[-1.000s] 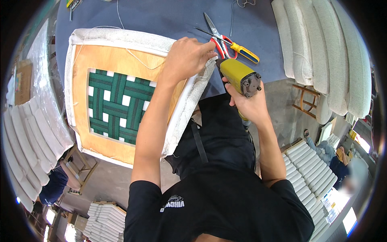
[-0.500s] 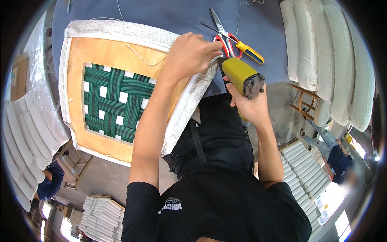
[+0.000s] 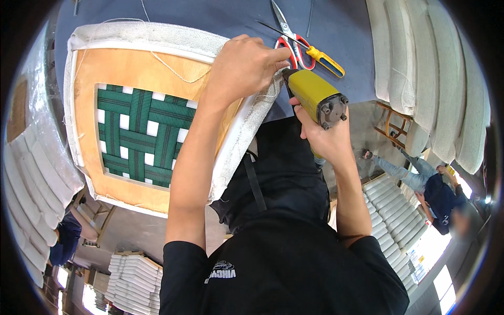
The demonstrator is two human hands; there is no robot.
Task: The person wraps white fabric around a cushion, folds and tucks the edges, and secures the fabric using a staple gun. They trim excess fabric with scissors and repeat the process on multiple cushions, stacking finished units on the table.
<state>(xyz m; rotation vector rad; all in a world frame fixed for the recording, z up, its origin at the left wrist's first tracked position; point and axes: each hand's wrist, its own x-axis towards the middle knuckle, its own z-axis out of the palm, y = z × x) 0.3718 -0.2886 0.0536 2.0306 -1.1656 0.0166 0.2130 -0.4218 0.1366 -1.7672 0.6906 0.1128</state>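
Observation:
A chair seat (image 3: 131, 206) lies underside up on the blue-grey table, its wooden frame edged with off-white fabric and its opening crossed by green webbing. Over its far right corner my left hand (image 3: 247, 68) is closed, fingers pinching the fabric cover (image 3: 265, 102) at the edge. My right hand (image 3: 323, 131) grips a yellow staple gun (image 3: 312, 90), whose nose meets that same corner just beside my left fingertips. The exact contact point is hidden behind the tool. A loose white thread (image 3: 170, 65) trails across the wood.
Beyond the corner, red-handled scissors (image 3: 286, 31) and a yellow-handled screwdriver (image 3: 325, 61) lie crossed on the table (image 3: 344, 31). Padded off-white pieces (image 3: 420, 68) stand in rows at the right, with more (image 3: 37, 184) at the left. A co-worker (image 3: 441, 194) is off to the right.
The seat has shifted slightly left in the view, while both hands keep their hold with the staple gun at the corner. The co-worker at the right has moved a little.

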